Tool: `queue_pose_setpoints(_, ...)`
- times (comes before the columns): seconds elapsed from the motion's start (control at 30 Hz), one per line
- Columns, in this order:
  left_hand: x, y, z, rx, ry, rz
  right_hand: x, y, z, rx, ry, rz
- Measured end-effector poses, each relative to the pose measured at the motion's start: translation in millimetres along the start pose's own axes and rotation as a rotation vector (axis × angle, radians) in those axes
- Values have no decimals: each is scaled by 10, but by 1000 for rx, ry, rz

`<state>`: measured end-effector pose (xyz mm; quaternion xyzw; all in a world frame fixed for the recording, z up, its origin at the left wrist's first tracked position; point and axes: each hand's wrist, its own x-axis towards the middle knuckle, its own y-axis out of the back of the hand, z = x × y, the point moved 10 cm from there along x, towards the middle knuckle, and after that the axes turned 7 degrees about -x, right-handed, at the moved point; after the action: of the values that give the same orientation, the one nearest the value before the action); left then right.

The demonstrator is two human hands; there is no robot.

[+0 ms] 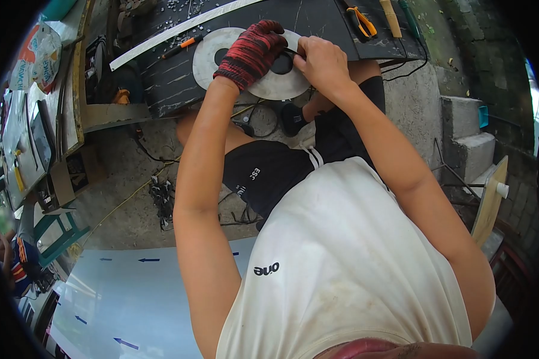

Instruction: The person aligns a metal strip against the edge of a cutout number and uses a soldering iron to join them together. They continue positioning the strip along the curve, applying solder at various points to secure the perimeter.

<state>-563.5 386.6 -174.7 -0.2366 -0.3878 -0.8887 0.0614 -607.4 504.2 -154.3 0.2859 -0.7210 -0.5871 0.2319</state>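
A flat white panel (207, 58), rounded like a figure eight with two dark round openings, lies on the dark marble-patterned table near its front edge. My left hand (254, 55), in a red and black knitted glove, covers the panel's middle and grips it with curled fingers; its fingertips are partly hidden. At the right opening, my bare right hand (326, 64) pinches a thin black strip (290, 51) between thumb and forefinger. That strip runs along the opening's upper edge, towards the gloved hand. Whether the strip is fixed to the edge cannot be seen.
An orange-handled screwdriver (182, 48) lies left of the panel, under a long white strip (179, 31). Small grey bits (176, 9) scatter behind. Orange-handled pliers (362, 24) and a wooden handle (391, 18) lie right. Cables (263, 119) run beneath; a shiny sheet (138, 299) lies lower left.
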Motion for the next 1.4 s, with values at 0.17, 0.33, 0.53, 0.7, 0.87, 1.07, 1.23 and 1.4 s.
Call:
queue_pose_setpoints(0.17, -11, -34, 57, 64, 4, -29, 23, 0, -46, -49, 14, -24)
queue_pose_setpoints(0.33, 3, -78, 40, 96, 21, -84, 77, -5, -107, -98, 29, -68)
queue_pose_setpoints(0.53, 25, -184, -14, 125, 10, -145, 118, -11, -164, -128, 25, -88)
queue_pose_setpoints(0.7, 22, -161, 0, 125, 4, -107, 123, -41, -161, -125, -16, -118)
queue_pose_setpoints(0.87, 19, -162, 14, 126, -19, -111, 141, -120, -108, -90, -69, -110)
queue_pose_setpoints(1.07, 23, -127, 62, 146, -7, -119, 66, -51, -114, -72, -31, -64)
queue_pose_setpoints(1.23, 33, -101, 67, 63, 57, -136, -153, 52, 46, 60, -9, -127)
queue_pose_setpoints(1.4, 9, -110, 30, 64, 80, -113, -557, 161, 391, 239, -7, -233)
